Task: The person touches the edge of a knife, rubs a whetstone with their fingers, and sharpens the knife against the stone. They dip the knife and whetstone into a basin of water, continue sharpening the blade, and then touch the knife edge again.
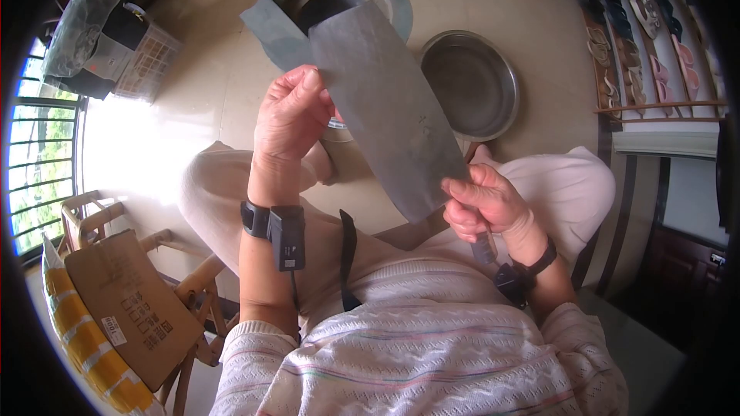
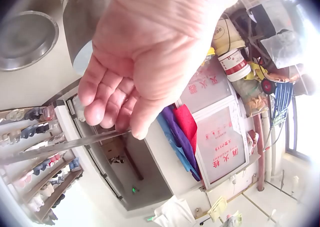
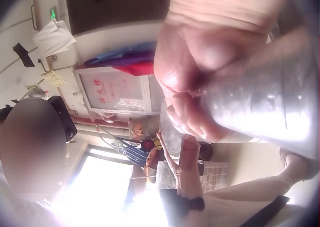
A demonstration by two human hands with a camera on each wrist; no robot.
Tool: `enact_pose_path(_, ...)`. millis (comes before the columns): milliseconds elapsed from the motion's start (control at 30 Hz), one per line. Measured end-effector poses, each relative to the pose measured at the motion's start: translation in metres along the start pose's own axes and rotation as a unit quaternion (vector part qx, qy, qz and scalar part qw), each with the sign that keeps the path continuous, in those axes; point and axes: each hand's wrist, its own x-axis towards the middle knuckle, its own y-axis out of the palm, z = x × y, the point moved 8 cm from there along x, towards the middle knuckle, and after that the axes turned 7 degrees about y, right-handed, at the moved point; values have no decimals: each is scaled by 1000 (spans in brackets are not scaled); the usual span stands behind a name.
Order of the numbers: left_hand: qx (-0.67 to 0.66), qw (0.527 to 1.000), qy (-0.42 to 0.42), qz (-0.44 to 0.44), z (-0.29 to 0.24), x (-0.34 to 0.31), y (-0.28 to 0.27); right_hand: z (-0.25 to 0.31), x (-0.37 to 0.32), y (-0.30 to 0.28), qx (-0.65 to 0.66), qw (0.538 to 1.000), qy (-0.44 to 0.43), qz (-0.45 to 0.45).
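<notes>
A wide grey cleaver (image 1: 385, 108) is held up at a slant over the lap, its broad blade face toward the head camera and a small mark stamped near the handle end. My right hand (image 1: 493, 202) grips its handle (image 1: 484, 248), with the thumb lying on the base of the blade. At the blade's left edge, toward the far end, my left hand (image 1: 289, 112) pinches it between thumb and curled fingers. The left wrist view shows the blade (image 2: 65, 143) almost edge-on, as a thin strip by the fingertips. Close to the right wrist camera, the silvery handle (image 3: 265, 99) fills the right side.
Beyond the blade, a flat grey-blue slab (image 1: 276, 31) lies across a round blue-green basin (image 1: 397, 0). A steel basin (image 1: 505, 85) stands right of it on the floor. Shoe racks (image 1: 655, 38) line the right; a cardboard box (image 1: 127, 300) rests on a chair at left.
</notes>
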Motion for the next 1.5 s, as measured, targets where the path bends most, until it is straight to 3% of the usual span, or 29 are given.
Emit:
enact_pose_path(133,26,1000,1,16,-2,2,-1,1,1,-1,-40,998,37,-33)
enact_pose_path(300,-7,999,-19,44,9,0,1,11,3,0,13,999,-10,-52)
enact_pose_path(567,42,971,-177,155,63,-27,41,31,5,-16,76,987,-121,-69)
enact_pose_path(700,9,965,-209,159,80,-32,44,29,2,-16,112,985,-102,-83)
enact_pose_path(1033,-3,966,-198,166,77,-32,48,27,6,-11,134,985,-104,-15)
enact_pose_path(1233,20,969,-185,164,74,-31,49,27,5,-10,127,986,-105,-24)
enact_pose_path(1500,65,968,-187,154,72,-32,51,32,-5,-13,80,982,-129,-115)
